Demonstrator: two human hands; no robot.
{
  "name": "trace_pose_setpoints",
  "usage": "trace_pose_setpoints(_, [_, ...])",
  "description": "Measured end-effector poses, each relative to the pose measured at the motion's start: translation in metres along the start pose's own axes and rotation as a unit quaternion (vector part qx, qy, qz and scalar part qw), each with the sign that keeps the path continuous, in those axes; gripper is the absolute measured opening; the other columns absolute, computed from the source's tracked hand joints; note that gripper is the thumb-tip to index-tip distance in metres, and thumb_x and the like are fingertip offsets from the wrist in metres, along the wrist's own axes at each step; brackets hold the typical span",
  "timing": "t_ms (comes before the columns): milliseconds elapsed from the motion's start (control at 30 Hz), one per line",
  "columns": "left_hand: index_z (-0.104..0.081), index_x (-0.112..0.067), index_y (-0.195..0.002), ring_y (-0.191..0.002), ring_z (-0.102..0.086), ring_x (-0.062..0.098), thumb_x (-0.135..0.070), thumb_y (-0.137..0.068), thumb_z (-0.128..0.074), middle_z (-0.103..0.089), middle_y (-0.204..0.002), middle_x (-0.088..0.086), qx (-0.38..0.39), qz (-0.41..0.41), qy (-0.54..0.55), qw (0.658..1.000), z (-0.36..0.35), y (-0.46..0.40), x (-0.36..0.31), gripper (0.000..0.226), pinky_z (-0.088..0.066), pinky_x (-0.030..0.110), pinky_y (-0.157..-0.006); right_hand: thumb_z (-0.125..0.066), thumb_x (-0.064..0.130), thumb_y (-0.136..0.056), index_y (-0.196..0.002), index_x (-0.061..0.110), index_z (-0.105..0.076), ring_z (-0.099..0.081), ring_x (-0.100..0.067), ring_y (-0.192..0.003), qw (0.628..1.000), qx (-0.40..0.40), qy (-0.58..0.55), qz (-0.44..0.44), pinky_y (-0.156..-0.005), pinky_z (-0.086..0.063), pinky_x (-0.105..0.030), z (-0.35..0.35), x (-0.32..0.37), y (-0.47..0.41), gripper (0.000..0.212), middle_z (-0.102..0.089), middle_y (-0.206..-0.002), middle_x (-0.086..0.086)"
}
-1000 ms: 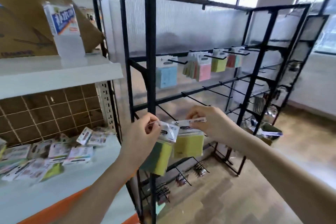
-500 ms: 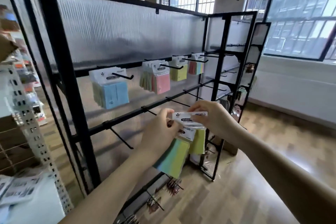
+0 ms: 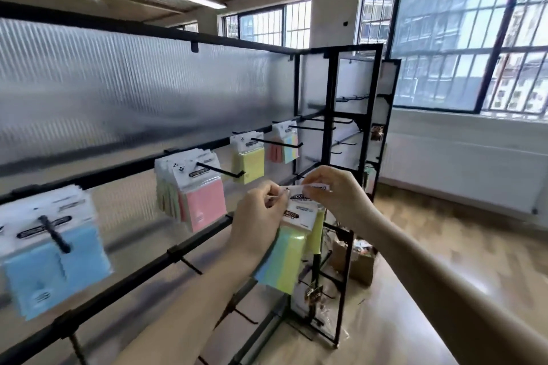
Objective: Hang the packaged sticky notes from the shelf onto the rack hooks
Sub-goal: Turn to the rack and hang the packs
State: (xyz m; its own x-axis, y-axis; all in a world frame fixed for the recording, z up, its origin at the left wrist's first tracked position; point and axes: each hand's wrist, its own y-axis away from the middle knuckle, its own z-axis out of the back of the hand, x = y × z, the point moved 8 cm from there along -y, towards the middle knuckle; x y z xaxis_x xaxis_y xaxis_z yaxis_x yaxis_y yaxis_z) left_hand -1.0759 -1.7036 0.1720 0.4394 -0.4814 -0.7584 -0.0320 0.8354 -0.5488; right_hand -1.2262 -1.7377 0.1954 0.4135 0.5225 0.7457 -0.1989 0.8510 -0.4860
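Two hands are seen mid-frame, both pinched shut on held packs (image 3: 292, 249) of sticky notes: left hand (image 3: 261, 216) grips the white header card from the left, right hand (image 3: 335, 195) grips the top card edge from the right. At least two packs are held, overlapped; exact count cannot be told. Held packs are clear-film wrapped, flat, rectangular, with blue-green-yellow pads and a yellow one behind. They are kept in front of the rack (image 3: 189, 243), apart from any hook. Four loaded hooks are counted on the upper rail: blue packs (image 3: 56, 261), pink stack (image 3: 204, 201), yellow pack (image 3: 249, 164), multicolour pack (image 3: 286, 145). Several bare hooks are seen on the lower rail and farther right. Rack is of black metal bars backed by ribbed translucent panel (image 3: 118, 92). Open wood floor (image 3: 444, 246) lies to the right. A cardboard box (image 3: 360, 264) sits by the rack foot.
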Motion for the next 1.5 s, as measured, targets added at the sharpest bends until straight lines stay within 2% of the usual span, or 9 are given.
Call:
trace_pose_setpoints(200, [-0.059, -0.021, -0.075, -0.055, -0.058, 0.005, -0.029, -0.092, -0.06, -0.065, -0.064, -0.001, -0.067, -0.01, 0.025, 0.997, -0.029, -0.058, 0.006, 0.019, -0.042, 0.014, -0.05, -0.07, 0.004, -0.083, -0.079, 0.027, -0.068, -0.065, -0.008, -0.079, 0.997, 0.013, -0.042, 0.058, -0.077, -0.051, -0.025, 0.024, -0.034, -0.073, 0.024, -0.069, -0.083, 0.01])
trace_pose_setpoints(433, [-0.059, -0.017, -0.076, -0.065, -0.062, 0.025, -0.031, -0.091, -0.06, -0.066, -0.071, 0.008, -0.194, 0.025, 0.026, 0.98, -0.046, -0.1, 0.021, 0.02, -0.048, 0.033, -0.058, -0.07, 0.007, -0.084, -0.077, 0.037, -0.067, -0.061, 0.006, -0.074, 0.984, 0.07, -0.089, 0.137, -0.068, -0.043, -0.007, 0.029, -0.054, -0.14, 0.031, -0.068, -0.077, 0.021])
trace_pose_setpoints(800, [-0.06, -0.021, -0.076, -0.064, -0.065, 0.003, -0.036, -0.088, -0.06, -0.069, -0.074, -0.003, -0.256, 0.075, 0.003, 0.964, -0.038, -0.113, 0.058, 0.019, -0.044, 0.011, -0.053, -0.067, 0.002, -0.085, -0.077, 0.031, -0.067, -0.063, 0.005, -0.076, 0.962, 0.172, -0.149, 0.153, -0.07, -0.05, -0.012, -0.018, -0.074, -0.181, 0.029, -0.069, -0.077, 0.017])
trace_pose_setpoints(1033, [-0.058, -0.026, -0.082, -0.072, -0.06, -0.005, -0.03, -0.089, -0.061, -0.063, -0.079, -0.013, -0.3, 0.072, -0.095, 0.946, -0.008, -0.125, 0.081, 0.009, -0.046, 0.011, -0.06, -0.069, 0.007, -0.085, -0.089, 0.013, -0.068, -0.056, 0.01, -0.078, 0.971, 0.135, -0.114, 0.164, -0.068, -0.041, -0.003, -0.056, -0.071, -0.213, 0.007, -0.062, -0.083, 0.014])
trace_pose_setpoints(1133, [-0.054, -0.017, -0.092, -0.078, -0.056, -0.02, -0.023, -0.089, -0.063, -0.058, -0.079, -0.019, -0.332, 0.039, -0.123, 0.934, 0.003, -0.125, 0.079, 0.011, -0.04, 0.0, -0.059, -0.07, 0.012, -0.085, -0.088, 0.015, -0.066, -0.057, 0.002, -0.078, 0.974, 0.12, -0.095, 0.165, -0.071, -0.044, -0.013, -0.068, -0.072, -0.224, 0.006, -0.062, -0.082, 0.014])
trace_pose_setpoints(1200, [-0.049, -0.015, -0.095, -0.072, -0.058, -0.015, -0.02, -0.088, -0.065, -0.055, -0.076, -0.017, -0.347, 0.027, -0.129, 0.929, 0.007, -0.123, 0.081, 0.018, -0.042, 0.004, -0.055, -0.07, 0.017, -0.085, -0.089, 0.017, -0.065, -0.057, -0.004, -0.08, 0.976, 0.116, -0.074, 0.167, -0.074, -0.047, -0.018, -0.075, -0.072, -0.229, 0.006, -0.064, -0.087, 0.009])
trace_pose_setpoints(1333, [-0.047, -0.018, -0.092, -0.069, -0.061, 0.004, -0.029, -0.088, -0.062, -0.055, -0.072, -0.014, -0.356, 0.029, -0.15, 0.922, 0.004, -0.116, 0.084, 0.018, -0.045, 0.023, -0.05, -0.071, 0.017, -0.084, -0.091, 0.01, -0.068, -0.051, 0.005, -0.075, 0.978, 0.093, -0.045, 0.181, -0.066, -0.039, -0.003, -0.082, -0.069, -0.236, 0.01, -0.062, -0.094, -0.001])
trace_pose_setpoints(1400, [-0.049, -0.021, -0.087, -0.063, -0.061, 0.007, -0.035, -0.086, -0.058, -0.061, -0.071, -0.009, -0.341, 0.031, -0.13, 0.93, -0.002, -0.114, 0.086, 0.017, -0.046, 0.027, -0.049, -0.07, 0.019, -0.085, -0.092, 0.009, -0.069, -0.052, -0.003, -0.082, 0.977, 0.081, -0.019, 0.199, -0.072, -0.039, -0.008, -0.083, -0.066, -0.236, 0.013, -0.058, -0.096, -0.002])
trace_pose_setpoints(1500, [-0.057, -0.023, -0.087, -0.063, -0.06, 0.006, -0.039, -0.087, -0.052, -0.064, -0.072, -0.01, -0.281, 0.03, -0.137, 0.949, -0.021, -0.117, 0.087, 0.016, -0.043, 0.023, -0.05, -0.067, 0.024, -0.087, -0.1, 0.01, -0.069, -0.049, -0.024, -0.103, 0.967, 0.069, 0.067, 0.235, -0.088, -0.04, -0.035, -0.081, -0.064, -0.234, 0.019, -0.056, -0.104, -0.005])
